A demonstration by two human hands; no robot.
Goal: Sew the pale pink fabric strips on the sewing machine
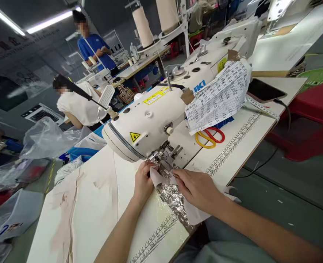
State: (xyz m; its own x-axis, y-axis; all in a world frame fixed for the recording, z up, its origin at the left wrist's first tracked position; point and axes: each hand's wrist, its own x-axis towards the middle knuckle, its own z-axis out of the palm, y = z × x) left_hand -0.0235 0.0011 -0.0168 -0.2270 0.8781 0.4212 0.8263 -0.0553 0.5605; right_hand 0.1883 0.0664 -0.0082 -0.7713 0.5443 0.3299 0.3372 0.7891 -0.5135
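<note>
A white sewing machine (153,118) stands on a white table (240,142). My left hand (143,180) pinches a piece of pale fabric (161,179) just left of the presser foot (164,159). My right hand (196,188) lies flat on the same fabric to the right of the needle, fingers pointing at the foot. The fabric runs under my right hand toward the table's near edge. A shiny foil patch (172,199) covers the table between my hands.
Pale fabric pieces (68,204) lie on the table's left part. Red and yellow scissors (210,137) and a printed paper sheet (218,96) sit behind the machine, a phone (264,90) further back. A red stool (311,117) stands at right. Two people work at the back left.
</note>
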